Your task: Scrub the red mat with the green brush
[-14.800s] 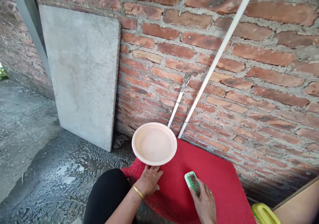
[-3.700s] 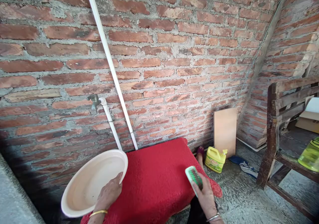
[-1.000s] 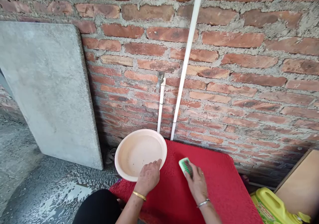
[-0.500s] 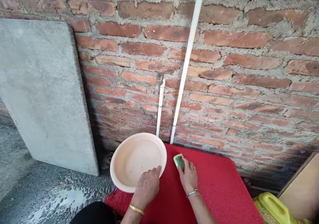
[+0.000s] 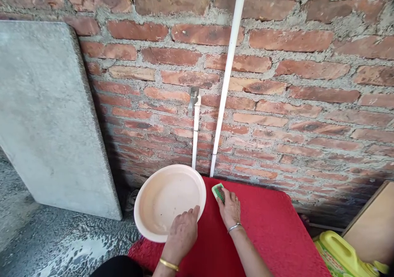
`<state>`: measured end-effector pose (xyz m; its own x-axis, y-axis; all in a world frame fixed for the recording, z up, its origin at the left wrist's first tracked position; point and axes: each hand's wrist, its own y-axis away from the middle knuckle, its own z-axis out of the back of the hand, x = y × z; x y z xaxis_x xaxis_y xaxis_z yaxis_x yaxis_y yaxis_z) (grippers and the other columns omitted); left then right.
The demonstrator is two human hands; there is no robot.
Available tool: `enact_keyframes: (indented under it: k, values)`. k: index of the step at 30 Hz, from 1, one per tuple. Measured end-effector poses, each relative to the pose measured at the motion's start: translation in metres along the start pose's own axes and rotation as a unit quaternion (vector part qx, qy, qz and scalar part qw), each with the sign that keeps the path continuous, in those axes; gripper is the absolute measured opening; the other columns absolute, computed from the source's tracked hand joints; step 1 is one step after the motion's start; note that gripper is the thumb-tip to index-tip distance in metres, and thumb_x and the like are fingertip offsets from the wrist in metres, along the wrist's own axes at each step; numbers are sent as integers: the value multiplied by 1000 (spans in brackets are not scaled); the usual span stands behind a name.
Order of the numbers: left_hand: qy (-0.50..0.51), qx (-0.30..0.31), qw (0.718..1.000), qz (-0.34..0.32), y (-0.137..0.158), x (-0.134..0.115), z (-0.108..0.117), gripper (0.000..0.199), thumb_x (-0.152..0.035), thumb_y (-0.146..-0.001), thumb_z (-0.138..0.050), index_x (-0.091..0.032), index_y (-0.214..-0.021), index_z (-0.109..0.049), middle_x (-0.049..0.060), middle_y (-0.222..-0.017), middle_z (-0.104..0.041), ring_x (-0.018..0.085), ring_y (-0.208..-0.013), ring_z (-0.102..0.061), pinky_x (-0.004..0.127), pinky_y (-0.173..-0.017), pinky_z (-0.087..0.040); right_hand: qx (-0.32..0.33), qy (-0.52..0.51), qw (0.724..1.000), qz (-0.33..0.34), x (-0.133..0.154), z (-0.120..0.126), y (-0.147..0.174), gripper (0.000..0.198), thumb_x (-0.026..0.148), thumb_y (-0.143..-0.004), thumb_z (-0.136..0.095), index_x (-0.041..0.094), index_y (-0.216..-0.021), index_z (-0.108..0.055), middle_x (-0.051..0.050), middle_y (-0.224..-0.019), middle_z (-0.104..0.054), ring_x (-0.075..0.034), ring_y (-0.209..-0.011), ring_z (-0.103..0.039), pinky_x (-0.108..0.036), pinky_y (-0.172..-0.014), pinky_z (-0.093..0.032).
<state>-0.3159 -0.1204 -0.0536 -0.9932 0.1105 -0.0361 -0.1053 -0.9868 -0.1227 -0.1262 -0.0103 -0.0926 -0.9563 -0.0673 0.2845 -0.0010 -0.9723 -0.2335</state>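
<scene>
My left hand (image 5: 182, 232), with a gold-coloured bangle at its wrist, is closed on the near right rim of a pale pink plastic basin (image 5: 144, 193). The basin sits tilted toward me at the left edge of a red cloth (image 5: 261, 223), with a few dark specks inside. In my right hand (image 5: 230, 209) is a small green scrub brush (image 5: 218, 192) with brownish bristles showing. My fingers wrap its right side, just over the far part of the cloth. What lies under the cloth is hidden.
A grey slab (image 5: 55, 113) leans at the left above wet floor (image 5: 74, 244). Behind rises a brick wall (image 5: 286, 84) with a tall white pipe (image 5: 228, 69) and a tap (image 5: 193, 98) on a shorter pipe. A yellow jug (image 5: 337, 250) and a wooden board (image 5: 374, 227) stand at right.
The scrub brush and my right hand have shifted slightly left and away from me. My left hand keeps its hold on the basin rim. The view has tilted a little.
</scene>
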Motion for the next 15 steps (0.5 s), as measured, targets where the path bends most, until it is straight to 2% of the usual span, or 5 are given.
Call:
enact_keyframes:
  k: [5,8,11,15]
  values:
    - [-12,-23,1000,-6,2,2,-7,55,-4,-88,-48,-21,-140,-55,7,-99,-71,21,-86,-70,34,-77,-56,42,-14,996,81,47,-12,-14,41,36,-96,-52,28,-137,-57,-10,-118,-64,-25,-106,-60,-34,-92,-42]
    - [-16,-27,999,-11,3,5,-11,55,-3,-87,-48,-21,-139,-56,6,-99,-71,20,-85,-70,33,-77,-56,55,-4,994,90,48,-15,-25,43,39,-95,-55,31,-137,-57,-8,-117,-65,-24,-105,-60,-34,-92,-42]
    - [-19,-30,999,-18,3,8,-15,55,-3,-87,-50,-22,-139,-56,7,-103,-71,20,-87,-70,32,-77,-56,55,16,995,76,15,-8,-41,43,40,-94,-57,33,-137,-57,-8,-119,-65,-25,-107,-59,-35,-94,-41]
    - [-20,-15,1000,-14,3,9,-18,55,-3,-88,-50,-21,-139,-56,7,-99,-72,19,-85,-70,31,-77,-56,40,56,998,-7,-67,18,-62,43,39,-95,-55,28,-137,-58,-11,-118,-64,-26,-106,-60,-36,-93,-42]
